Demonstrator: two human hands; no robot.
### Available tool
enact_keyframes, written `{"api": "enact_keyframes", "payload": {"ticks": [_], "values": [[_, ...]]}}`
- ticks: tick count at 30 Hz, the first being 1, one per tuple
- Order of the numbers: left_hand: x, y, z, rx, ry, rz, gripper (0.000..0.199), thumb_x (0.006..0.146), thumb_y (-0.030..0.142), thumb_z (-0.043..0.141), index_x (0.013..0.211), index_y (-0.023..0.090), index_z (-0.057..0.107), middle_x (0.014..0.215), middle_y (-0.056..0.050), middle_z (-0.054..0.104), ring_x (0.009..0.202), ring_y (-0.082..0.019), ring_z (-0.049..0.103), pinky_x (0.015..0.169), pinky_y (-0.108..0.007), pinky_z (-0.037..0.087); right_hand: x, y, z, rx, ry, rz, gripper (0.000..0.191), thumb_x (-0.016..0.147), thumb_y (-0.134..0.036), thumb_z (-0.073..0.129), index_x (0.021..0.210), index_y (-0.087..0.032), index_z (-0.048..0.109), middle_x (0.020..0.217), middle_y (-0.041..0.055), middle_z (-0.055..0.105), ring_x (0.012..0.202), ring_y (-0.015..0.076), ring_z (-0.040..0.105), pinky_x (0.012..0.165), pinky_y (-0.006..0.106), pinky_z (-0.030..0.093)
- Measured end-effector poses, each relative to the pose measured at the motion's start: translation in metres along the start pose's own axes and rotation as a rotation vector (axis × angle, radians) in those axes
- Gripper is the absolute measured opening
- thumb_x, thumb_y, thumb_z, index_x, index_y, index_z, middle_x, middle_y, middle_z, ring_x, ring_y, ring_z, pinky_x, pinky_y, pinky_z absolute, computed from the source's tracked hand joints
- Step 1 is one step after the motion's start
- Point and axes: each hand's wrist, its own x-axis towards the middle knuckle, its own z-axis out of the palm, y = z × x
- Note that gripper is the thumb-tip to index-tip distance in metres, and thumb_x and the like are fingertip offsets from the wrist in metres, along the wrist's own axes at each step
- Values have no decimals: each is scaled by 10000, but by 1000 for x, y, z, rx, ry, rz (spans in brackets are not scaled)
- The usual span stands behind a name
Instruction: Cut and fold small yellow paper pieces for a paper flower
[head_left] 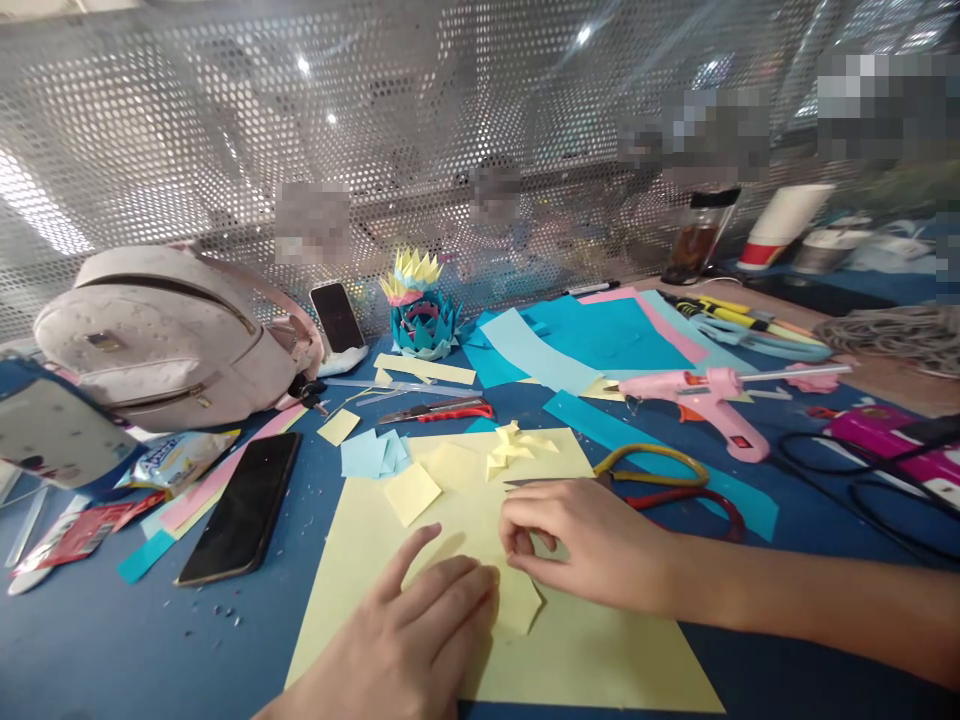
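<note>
I record one small pale-yellow paper piece (519,604), matte, with straight edges and a blunt corner facing right. It lies low on the large yellow paper sheet (592,660), right of centre, nearer the near edge than the far one. My left hand (431,630) hides its left part; I cannot confirm folds.

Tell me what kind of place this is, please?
It looks like a shared craft table, though I can't tell which building it's in. A pink glue gun, scissors with yellow and red handles and a paper flower show that.
</note>
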Motion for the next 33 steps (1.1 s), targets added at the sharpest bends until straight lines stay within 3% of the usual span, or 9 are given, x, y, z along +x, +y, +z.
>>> {"api": "enact_keyframes", "payload": {"ticks": [6, 12, 17, 23, 28, 33], "values": [[-7, 1, 20, -75, 125, -64, 467, 1096, 251, 237, 1170, 95, 672, 1284, -113, 681, 1238, -227, 576, 1275, -502, 128, -2, 4, 8, 0, 103, -63, 127, 840, -66, 626, 805, -187, 641, 789, -22, 659, 671, 125, 590, 586, 229, 363], [-1, -2, 8, -53, 15, -47, 340, 1076, 229, 365, 1199, 104, 657, 1345, -106, 658, 1263, -221, 566, 1272, -468, 163, -4, 10, 13, 46, 144, -114, 117, 828, -82, 677, 804, -194, 652, 758, -39, 647, 684, 116, 591, 591, 223, 363], [1, -3, 7, -84, 12, -60, 314, 1060, 185, 380, 1180, 95, 656, 1345, -106, 662, 1276, -212, 573, 1286, -473, 123, -3, 14, 12, 90, 126, -166, 93, 843, -110, 701, 816, -197, 681, 754, -40, 649, 673, 102, 578, 588, 211, 368], [0, -3, 8, -85, 11, -67, 320, 1063, 170, 369, 1172, 95, 660, 1313, -101, 685, 1258, -214, 597, 1287, -485, 124, -3, 18, 10, 79, 94, -116, 98, 803, -140, 763, 831, -200, 691, 758, -48, 651, 595, 85, 542, 541, 221, 340], [-2, -2, 15, -101, 38, -81, 354, 1076, 169, 330, 1157, 91, 666, 1293, -101, 694, 1251, -214, 599, 1291, -490, 91, -5, 22, 9, 20, 117, -297, 121, 940, -135, 624, 837, -182, 666, 757, -25, 630, 677, 108, 558, 607, 239, 372], [-2, -1, 17, -106, 42, -83, 359, 1076, 172, 318, 1119, 98, 667, 1279, -100, 699, 1243, -209, 598, 1291, -491, 86, -7, 23, 7, -194, 98, -497, 238, 1030, -167, 484, 851, -165, 640, 777, 11, 603, 713, 147, 500, 594, 282, 331]]}}
